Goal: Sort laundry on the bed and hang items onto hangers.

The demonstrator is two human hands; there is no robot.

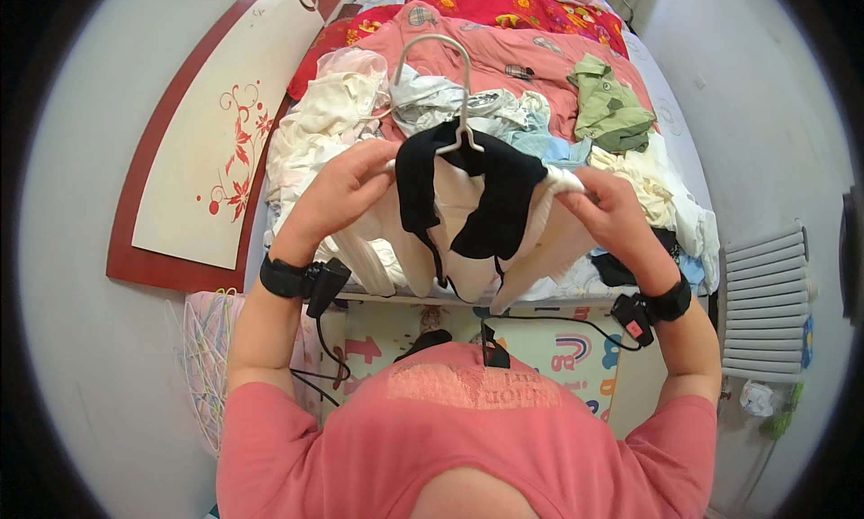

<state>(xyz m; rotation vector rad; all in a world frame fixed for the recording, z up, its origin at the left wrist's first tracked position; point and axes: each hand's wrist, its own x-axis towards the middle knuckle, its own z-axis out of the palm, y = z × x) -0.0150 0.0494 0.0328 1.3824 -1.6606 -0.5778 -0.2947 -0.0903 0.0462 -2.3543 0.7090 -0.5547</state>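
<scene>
Held up in front of me is a cream garment with a black collar, on a white clothes hanger whose hook points up and away from me. My left hand grips one shoulder end of the garment and hanger. At the other shoulder, my right hand pinches the white fabric over the hanger's end. The garment's lower part hangs down before the near edge of the bed. Both wrists carry black straps with small black devices and cables.
White clothes, a green shirt and other garments lie on the bed over a pink quilt. A red-framed headboard panel stands left, wire hangers lower left, a grey radiator right. Below is a patterned mat.
</scene>
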